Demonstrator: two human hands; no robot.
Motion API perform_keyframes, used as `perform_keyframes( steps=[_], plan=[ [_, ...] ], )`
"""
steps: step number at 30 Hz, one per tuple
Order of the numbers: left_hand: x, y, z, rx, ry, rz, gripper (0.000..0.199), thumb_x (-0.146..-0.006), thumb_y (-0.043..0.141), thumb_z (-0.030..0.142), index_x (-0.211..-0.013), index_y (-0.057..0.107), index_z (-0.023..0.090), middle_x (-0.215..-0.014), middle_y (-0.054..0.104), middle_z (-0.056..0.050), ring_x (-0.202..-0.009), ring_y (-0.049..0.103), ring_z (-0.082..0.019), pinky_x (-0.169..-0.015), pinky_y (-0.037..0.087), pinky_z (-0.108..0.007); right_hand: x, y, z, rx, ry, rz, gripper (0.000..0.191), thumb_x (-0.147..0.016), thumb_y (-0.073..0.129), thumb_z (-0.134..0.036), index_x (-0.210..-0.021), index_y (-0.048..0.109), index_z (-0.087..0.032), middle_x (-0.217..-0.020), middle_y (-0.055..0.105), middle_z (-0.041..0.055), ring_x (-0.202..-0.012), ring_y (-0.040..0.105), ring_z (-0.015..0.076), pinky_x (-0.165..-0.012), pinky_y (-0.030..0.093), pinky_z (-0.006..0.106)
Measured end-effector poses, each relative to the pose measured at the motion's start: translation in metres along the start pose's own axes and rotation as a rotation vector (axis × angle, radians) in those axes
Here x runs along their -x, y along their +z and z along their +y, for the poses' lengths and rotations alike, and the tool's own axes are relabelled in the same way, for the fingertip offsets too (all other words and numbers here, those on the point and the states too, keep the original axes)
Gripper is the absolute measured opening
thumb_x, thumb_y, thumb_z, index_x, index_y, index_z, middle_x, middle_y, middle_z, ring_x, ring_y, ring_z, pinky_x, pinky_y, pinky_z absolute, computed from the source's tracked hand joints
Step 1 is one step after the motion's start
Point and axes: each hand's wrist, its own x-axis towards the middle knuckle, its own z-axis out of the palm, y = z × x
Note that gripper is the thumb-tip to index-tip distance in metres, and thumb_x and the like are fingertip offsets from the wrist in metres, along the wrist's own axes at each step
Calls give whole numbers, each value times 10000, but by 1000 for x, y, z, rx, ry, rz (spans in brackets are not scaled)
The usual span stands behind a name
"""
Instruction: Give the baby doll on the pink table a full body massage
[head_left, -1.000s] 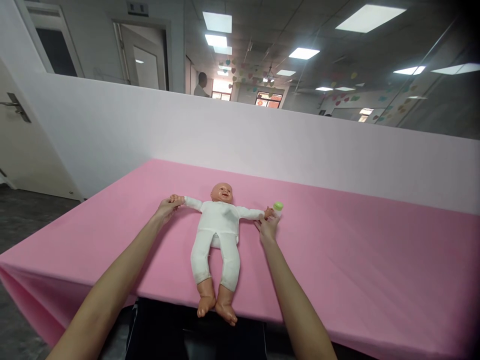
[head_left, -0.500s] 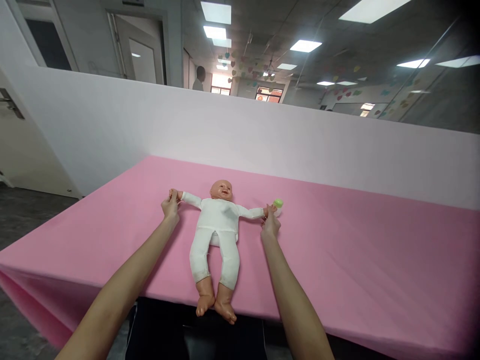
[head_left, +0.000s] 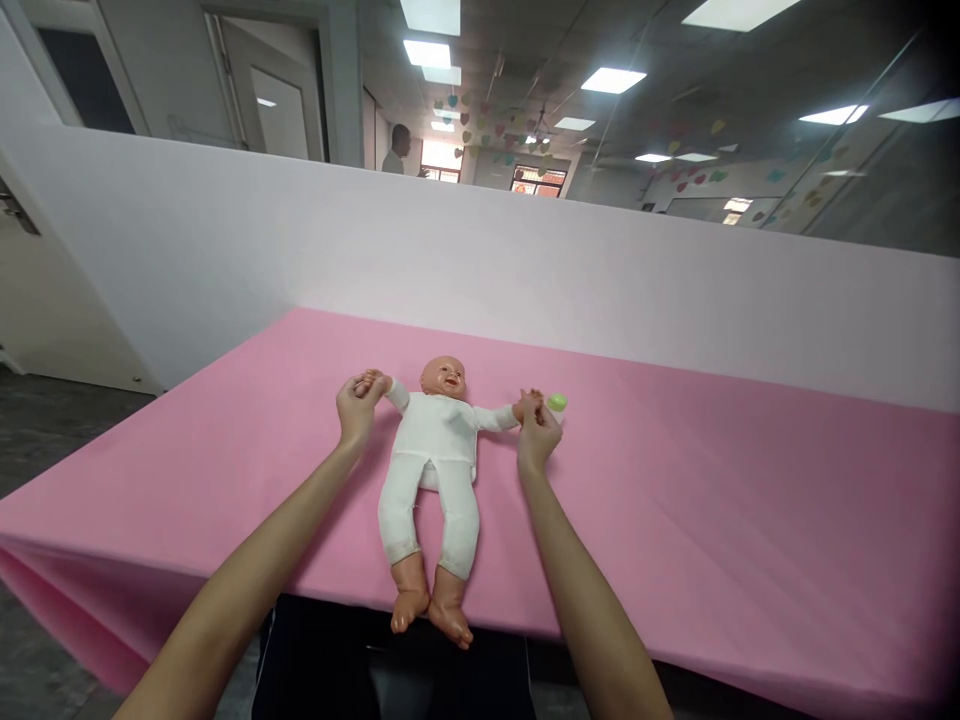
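Note:
A baby doll in a white top and trousers lies on its back on the pink-covered table. Its head points away from me, and its bare feet reach the near edge. On the left, my left hand is closed round one of the doll's hands. My right hand grips the doll's other hand, whose fingers show above mine. Both doll arms are held out sideways and bent a little. Just behind my right hand stands a small container with a green top, partly hidden.
A white partition wall runs along the table's far side. At the left is a door with a handle. Beyond the partition, a person is in the room.
Both my hands have moved inward, toward the doll's body, with the doll's hands in them. The doll's left-side arm in view is drawn in more. Its body and legs stay in place.

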Motion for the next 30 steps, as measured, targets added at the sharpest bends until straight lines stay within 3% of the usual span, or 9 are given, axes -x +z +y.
perform_keyframes(
  steps=[3, 7, 11, 14, 16, 18, 23, 26, 30],
  plan=[
    [21, 11, 8, -184, 139, -254, 236, -806, 777, 389, -895, 752, 172, -883, 725, -54, -864, 659, -213, -820, 521, -300, 26, 8, -15, 163, -313, -291, 342, -978, 597, -459, -1067, 797, -196, -1037, 789, 68, -884, 670, 210, -791, 509, 310],
    [37, 15, 0, -535, 368, -595, 195, -932, 620, 358, -916, 742, 207, -850, 710, -20, -766, 600, -170, -752, 435, -265, 51, 12, -11, 458, -794, -682, 232, -1027, 569, -318, -1070, 779, -230, -1005, 801, 61, -817, 648, 217, -746, 475, 318],
    [38, 16, -9, -793, 532, -726, 173, -970, 570, 299, -892, 702, 220, -918, 721, -54, -768, 593, -170, -661, 350, -267, 58, 12, -3, 584, -1064, -795, 218, -1044, 562, -268, -1118, 759, -208, -1033, 798, 76, -783, 618, 210, -700, 452, 319],
    [38, 19, -10, -861, 545, -738, 169, -965, 566, 267, -865, 693, 217, -893, 718, -56, -732, 579, -168, -618, 310, -272, 57, 11, -4, 569, -1075, -845, 230, -1049, 561, -278, -1109, 768, -200, -1006, 799, 71, -768, 605, 204, -713, 458, 318],
    [38, 20, -7, -813, 511, -716, 182, -955, 583, 282, -829, 693, 212, -842, 708, -40, -713, 571, -161, -631, 327, -268, 54, 9, -8, 494, -972, -841, 238, -1044, 567, -303, -1100, 779, -211, -986, 801, 59, -766, 605, 201, -720, 468, 315],
    [35, 18, -2, -663, 420, -628, 217, -949, 606, 330, -801, 700, 202, -790, 689, -26, -715, 581, -159, -672, 383, -260, 47, 5, -10, 368, -753, -751, 252, -1034, 574, -346, -1092, 791, -232, -982, 799, 44, -795, 623, 195, -761, 486, 312],
    [10, 0, 8, -160, 123, -138, 225, -835, 762, 392, -811, 722, 172, -830, 694, -41, -847, 650, -210, -803, 537, -302, 6, -8, 3, -26, 20, -175, 433, -893, 693, -524, -1126, 793, -173, -1088, 764, 77, -807, 642, 174, -695, 518, 298],
    [-9, -17, 1, -12, -110, 102, 226, -776, 812, 333, -712, 677, 162, -768, 664, -37, -832, 664, -201, -803, 584, -323, -17, -19, 25, -152, 379, 38, 465, -783, 793, -532, -1041, 781, -146, -908, 734, 49, -668, 599, 136, -577, 510, 262],
    [-25, -38, -19, 106, -465, 329, 170, -778, 786, 191, -690, 644, 160, -803, 680, -48, -848, 698, -179, -812, 622, -315, -27, -31, 51, -187, 710, 171, 355, -784, 829, -474, -871, 676, -166, -671, 618, -9, -517, 529, 115, -484, 525, 252]
  ],
)
